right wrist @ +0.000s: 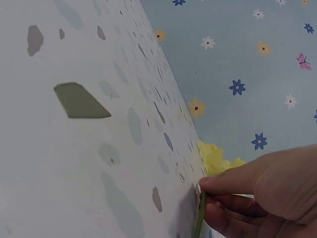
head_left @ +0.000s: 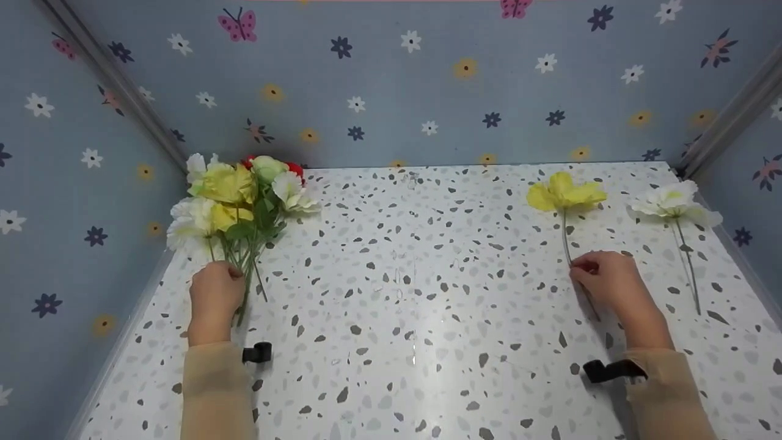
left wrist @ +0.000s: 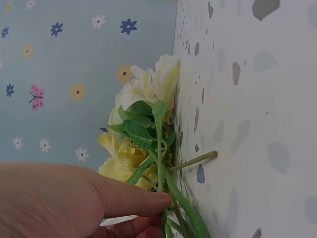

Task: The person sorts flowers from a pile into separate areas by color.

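Observation:
At the left of the table lies a bunch of artificial flowers (head_left: 227, 184), with white, yellow, pale green and red heads and green stems. My left hand (head_left: 215, 294) pinches stems below the heads; in the left wrist view its thumb (left wrist: 153, 202) presses on the green stems (left wrist: 190, 214). On the right, my right hand (head_left: 614, 284) holds a yellow flower (head_left: 567, 194) by the middle of its thin stem, between thumb and fingers. The right wrist view shows that green stem (right wrist: 200, 215) between the fingertips, with the yellow petals (right wrist: 214, 159) beyond.
A single white flower (head_left: 672, 203) lies to the right of my right hand, its stem pointing toward me. The speckled white table (head_left: 391, 293) is bordered by blue floral-patterned panels (head_left: 391, 79) at the back and both sides.

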`<state>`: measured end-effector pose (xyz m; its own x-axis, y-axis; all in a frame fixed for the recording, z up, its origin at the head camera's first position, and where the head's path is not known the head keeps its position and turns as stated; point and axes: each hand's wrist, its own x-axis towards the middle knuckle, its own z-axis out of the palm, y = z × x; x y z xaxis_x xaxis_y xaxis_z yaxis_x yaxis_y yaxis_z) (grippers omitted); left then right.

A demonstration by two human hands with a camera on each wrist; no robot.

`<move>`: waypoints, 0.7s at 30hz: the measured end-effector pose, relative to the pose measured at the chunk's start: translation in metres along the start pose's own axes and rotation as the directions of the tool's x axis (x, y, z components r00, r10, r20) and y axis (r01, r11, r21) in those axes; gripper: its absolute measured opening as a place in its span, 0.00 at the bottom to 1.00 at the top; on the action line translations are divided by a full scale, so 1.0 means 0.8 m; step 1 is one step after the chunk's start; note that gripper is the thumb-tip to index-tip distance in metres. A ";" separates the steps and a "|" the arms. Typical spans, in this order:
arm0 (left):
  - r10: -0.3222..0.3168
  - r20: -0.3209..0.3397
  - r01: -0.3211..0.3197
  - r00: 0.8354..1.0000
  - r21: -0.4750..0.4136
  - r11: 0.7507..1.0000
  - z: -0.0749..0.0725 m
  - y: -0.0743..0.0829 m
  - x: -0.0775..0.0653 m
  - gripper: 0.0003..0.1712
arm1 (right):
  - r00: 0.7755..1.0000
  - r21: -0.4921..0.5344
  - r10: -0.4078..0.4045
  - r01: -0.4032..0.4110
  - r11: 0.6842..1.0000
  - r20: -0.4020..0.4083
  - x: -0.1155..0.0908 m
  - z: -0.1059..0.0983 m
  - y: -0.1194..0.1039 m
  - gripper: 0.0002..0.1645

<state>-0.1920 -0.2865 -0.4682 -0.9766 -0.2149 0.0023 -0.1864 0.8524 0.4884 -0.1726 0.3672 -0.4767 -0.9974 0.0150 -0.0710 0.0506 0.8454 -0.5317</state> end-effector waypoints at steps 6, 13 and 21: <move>0.001 -0.001 -0.001 1.000 0.002 1.000 -0.002 0.000 -0.001 0.13 | 0.998 -0.015 -0.050 0.049 0.999 -0.034 0.001 0.008 -0.009 0.13; -0.010 -0.006 0.010 1.000 -0.001 1.000 0.000 0.002 0.000 0.20 | 0.997 -0.018 -0.068 0.067 0.998 -0.036 0.000 0.013 -0.015 0.14; 0.008 0.004 -0.008 1.000 -0.028 1.000 0.000 0.008 0.000 0.18 | 0.998 -0.017 -0.049 0.048 0.999 -0.036 0.000 0.011 -0.014 0.15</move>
<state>-0.1935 -0.2809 -0.4652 -0.9786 -0.2058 0.0024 -0.1755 0.8407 0.5123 -0.1727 0.3527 -0.4782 -0.9999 -0.0069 -0.0147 0.0018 0.8541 -0.5201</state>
